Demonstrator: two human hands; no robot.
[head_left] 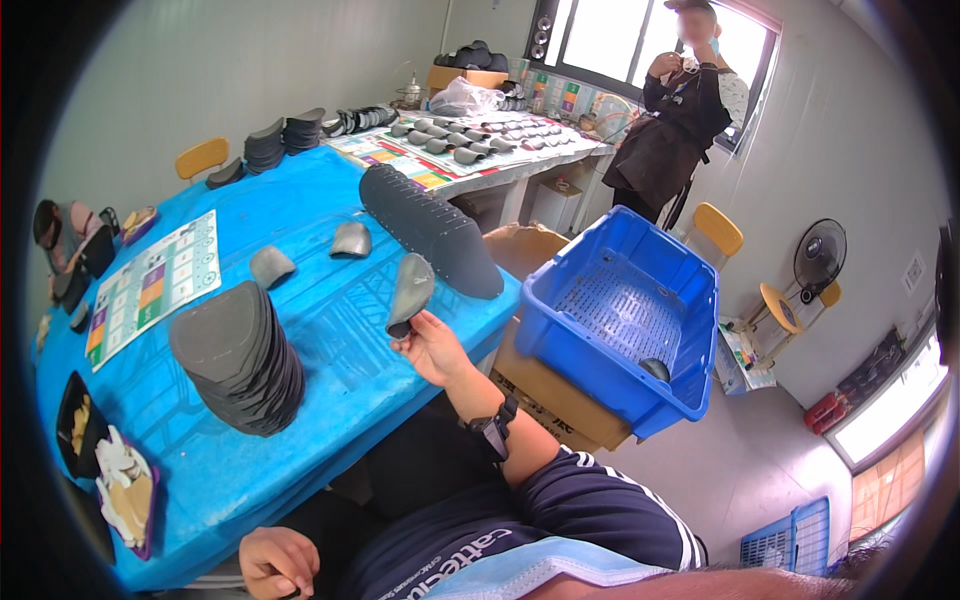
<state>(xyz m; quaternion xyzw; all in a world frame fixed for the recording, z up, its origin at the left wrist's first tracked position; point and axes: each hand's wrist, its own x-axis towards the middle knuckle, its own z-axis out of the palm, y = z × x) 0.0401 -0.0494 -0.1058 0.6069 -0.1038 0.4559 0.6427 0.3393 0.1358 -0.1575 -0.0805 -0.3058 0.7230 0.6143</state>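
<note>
My right hand [436, 350] is closed on the lower end of a curved grey moulded piece [412, 288], held above the blue-covered table [345, 345]. Two similar small curved pieces lie near it: one grey shell [272, 267] and another shell [351, 240]. Just behind the held piece, a long nested row of dark shells [430, 232] lies on its side. To the left stands a tall stack of flat dark-grey pieces [240, 355]. Low at the table's front edge, my left hand [278, 562] has curled fingers; what they hold, if anything, is hidden.
A blue plastic crate [590, 345] on cardboard boxes stands right of the table, with one dark piece [654, 369] inside. Trays [128, 490] of pale pieces sit front left. A person [665, 130] stands by the window; another person [70, 235] sits far left.
</note>
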